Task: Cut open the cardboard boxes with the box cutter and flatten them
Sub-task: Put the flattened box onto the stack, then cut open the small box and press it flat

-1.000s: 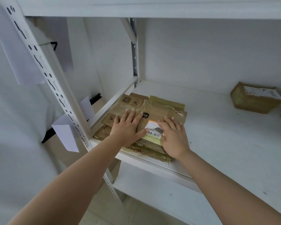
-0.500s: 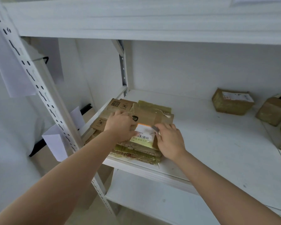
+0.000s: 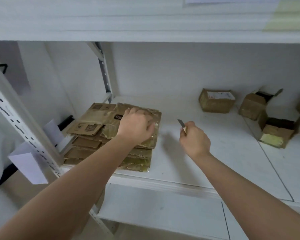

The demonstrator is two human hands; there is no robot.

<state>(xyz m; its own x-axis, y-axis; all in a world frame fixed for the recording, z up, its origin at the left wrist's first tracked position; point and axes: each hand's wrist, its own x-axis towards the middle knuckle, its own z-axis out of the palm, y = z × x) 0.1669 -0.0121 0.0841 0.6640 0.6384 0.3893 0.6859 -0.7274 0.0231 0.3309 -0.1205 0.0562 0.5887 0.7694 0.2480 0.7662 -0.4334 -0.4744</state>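
On shelf (image 3: 189, 163): left hand (image 3: 136, 126) hides flattened stack (image 3: 100, 118) label; box cutter (image 3: 181, 124) handle hidden.

flattened boxes (image 3: 97, 118): matte brown cardboard, glossy tape | shelf (image 3: 206, 153): smooth matte white | box cutter (image 3: 181, 123) blade: dull metal

No text is legible. The top sheet of the flattened cardboard stack (image 3: 97, 118) bears a dark square logo and printed symbols, all blurred. The sealed box (image 3: 215, 101) at the back of the shelf carries a white shipping label, its print too small to read.
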